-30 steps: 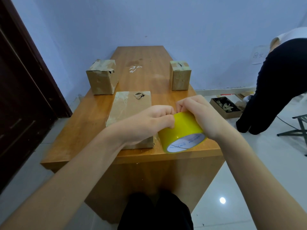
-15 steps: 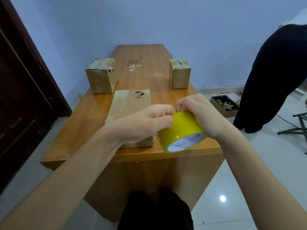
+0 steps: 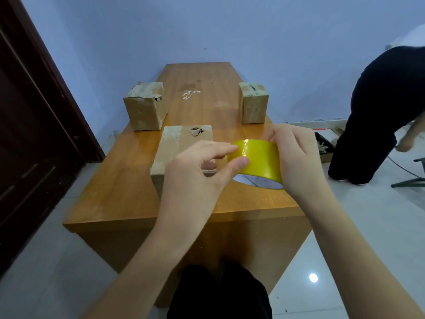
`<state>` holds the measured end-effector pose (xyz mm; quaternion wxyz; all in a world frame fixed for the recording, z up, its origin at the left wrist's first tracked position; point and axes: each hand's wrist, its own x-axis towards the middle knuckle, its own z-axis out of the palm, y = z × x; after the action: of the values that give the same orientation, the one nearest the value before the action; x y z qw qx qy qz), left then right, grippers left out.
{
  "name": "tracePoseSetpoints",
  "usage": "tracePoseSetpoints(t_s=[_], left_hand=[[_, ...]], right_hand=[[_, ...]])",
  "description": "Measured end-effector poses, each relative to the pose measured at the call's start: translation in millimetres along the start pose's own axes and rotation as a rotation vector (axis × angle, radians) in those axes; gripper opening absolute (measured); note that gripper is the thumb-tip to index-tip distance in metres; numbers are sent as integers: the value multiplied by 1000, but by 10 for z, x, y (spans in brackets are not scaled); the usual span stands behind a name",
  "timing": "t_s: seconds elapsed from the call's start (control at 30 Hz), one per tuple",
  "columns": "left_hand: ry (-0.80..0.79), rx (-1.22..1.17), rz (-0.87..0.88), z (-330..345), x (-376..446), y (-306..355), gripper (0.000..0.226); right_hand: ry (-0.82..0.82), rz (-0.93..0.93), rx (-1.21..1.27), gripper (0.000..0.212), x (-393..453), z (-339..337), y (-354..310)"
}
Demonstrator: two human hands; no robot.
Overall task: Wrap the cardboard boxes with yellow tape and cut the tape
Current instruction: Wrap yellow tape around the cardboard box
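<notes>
A roll of yellow tape (image 3: 258,158) is held above the near right part of the wooden table (image 3: 115,192). My right hand (image 3: 296,157) grips the roll from its right side. My left hand (image 3: 202,171) pinches the tape's left edge between thumb and forefinger. A flat cardboard box (image 3: 177,143) lies just behind my left hand, partly hidden by it. A cube-shaped box (image 3: 145,107) stands at the back left and a smaller upright box (image 3: 254,103) at the back right.
A scrap of clear tape (image 3: 189,94) lies on the table between the two back boxes. A person in dark clothes (image 3: 377,116) bends over on the right, beside an open box on the floor (image 3: 323,146). A dark door (image 3: 34,125) stands left.
The roll has tilted so its yellow face turns up and moved slightly right. My left fingers have uncurled to a pinch on the tape's edge. The person at right has shifted.
</notes>
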<state>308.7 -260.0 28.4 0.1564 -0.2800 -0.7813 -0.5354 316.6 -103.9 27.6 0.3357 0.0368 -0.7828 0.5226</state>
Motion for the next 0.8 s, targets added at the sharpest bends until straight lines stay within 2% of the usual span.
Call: tracePoseSetpoints(t_s=[0.13, 0.43, 0.8], left_hand=[[66, -77, -9, 48, -28, -6, 30], [86, 24, 86, 71, 6, -40, 19], [100, 188, 128, 175, 16, -125, 15]], right_hand=[[70, -94, -80, 34, -43, 38, 35], [75, -221, -267, 29, -57, 70, 60], [83, -226, -301, 35, -60, 123, 146]])
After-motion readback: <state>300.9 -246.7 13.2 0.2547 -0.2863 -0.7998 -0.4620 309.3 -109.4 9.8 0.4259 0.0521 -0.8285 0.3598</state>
